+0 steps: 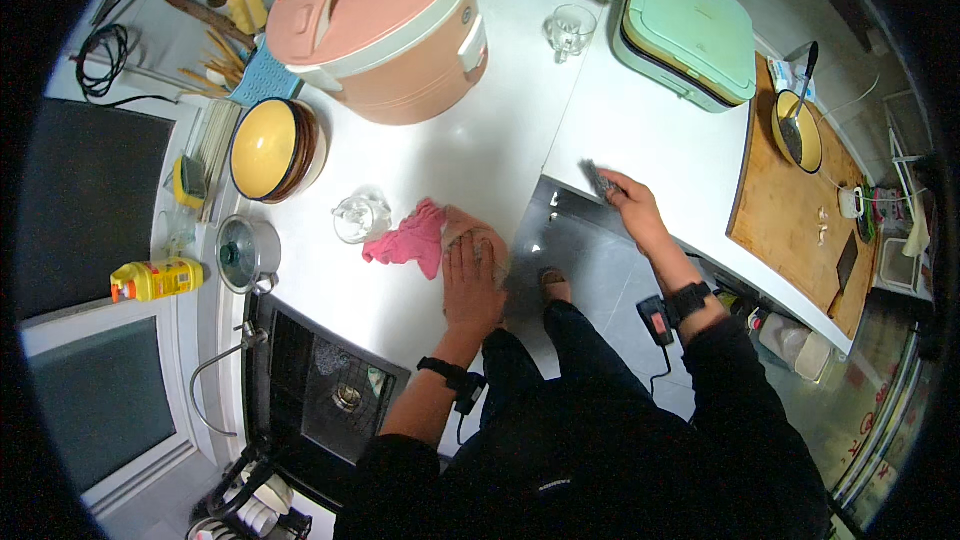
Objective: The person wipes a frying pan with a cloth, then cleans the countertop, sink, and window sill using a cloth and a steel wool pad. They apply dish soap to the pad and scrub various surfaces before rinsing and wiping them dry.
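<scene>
My left hand [472, 285] presses down on a brownish-pink cloth [471, 223] near the front edge of the white countertop [517, 120]. Touching that cloth on its left is a crumpled bright pink cloth [412, 240]. A clear glass mug [361, 217] stands just left of the pink cloth. My right hand [636, 208] is raised near the inner edge of the counter's right part and grips a small dark grey scouring pad [597, 180] between thumb and fingers. The pad is slightly blurred, so its exact kind is uncertain.
A large pink rice cooker [409, 52], another glass mug [572, 30] and a green electric grill [690, 30] stand at the back. Stacked bowls [264, 150], a lidded pot [247, 253] and a black sink [322, 382] are left. Right lies a wooden board [787, 217] with a cleaver [846, 264].
</scene>
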Available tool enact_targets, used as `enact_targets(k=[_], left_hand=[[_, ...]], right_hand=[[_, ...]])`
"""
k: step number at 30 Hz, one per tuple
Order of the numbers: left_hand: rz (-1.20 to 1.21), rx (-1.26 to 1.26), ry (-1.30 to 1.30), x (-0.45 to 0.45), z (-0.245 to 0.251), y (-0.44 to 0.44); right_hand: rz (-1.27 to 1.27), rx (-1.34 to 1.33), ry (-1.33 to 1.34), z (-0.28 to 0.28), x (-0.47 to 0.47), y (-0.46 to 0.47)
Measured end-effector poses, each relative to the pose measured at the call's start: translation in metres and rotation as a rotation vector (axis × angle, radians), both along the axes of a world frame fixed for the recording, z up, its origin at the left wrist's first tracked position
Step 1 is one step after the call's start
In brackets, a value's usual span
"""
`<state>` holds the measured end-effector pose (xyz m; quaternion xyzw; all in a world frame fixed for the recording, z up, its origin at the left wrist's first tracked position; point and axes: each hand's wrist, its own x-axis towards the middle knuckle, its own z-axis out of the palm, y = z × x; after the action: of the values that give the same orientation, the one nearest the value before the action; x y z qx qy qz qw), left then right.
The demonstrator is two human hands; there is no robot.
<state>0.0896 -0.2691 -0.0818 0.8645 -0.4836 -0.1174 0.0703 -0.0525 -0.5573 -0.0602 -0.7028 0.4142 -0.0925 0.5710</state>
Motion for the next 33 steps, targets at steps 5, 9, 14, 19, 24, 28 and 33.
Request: enact_targets(k=[5, 9, 14, 19, 24, 28, 33], left_hand=[[-0.085, -0.195, -0.077, 0.028, -0.01, -0.064], [-0.088, -0.317, -0.136, 0.051, -0.023, -0.155], [-0.264, -0.404, -0.04, 0.002, -0.027, -0.243], [-0.399, -0.426, -0.007, -0.033, -0.015, -0.271], [-0.315, -0.121, -0.135, 0.02, -0.022, -0.354], [-0.267, 0.064, -0.096, 0.039, -0.022, -0.391], [-0.256, -0.017, -0.127, 0.031, -0.022, -0.367]], right_hand=[[-0.181, 0.257, -0.083, 0.006, -0.05, -0.005], [-0.242, 0.245, -0.131, 0.014, -0.078, -0.024], [-0.317, 0.144, -0.096, 0.028, -0.11, -0.055], [-0.372, 0.123, -0.104, 0.025, -0.14, -0.061], [-0.442, 0.188, -0.107, 0.014, -0.169, -0.052], [-0.498, 0.24, -0.112, 0.01, -0.191, -0.046], [-0.501, 0.241, -0.124, 0.008, -0.198, -0.046]])
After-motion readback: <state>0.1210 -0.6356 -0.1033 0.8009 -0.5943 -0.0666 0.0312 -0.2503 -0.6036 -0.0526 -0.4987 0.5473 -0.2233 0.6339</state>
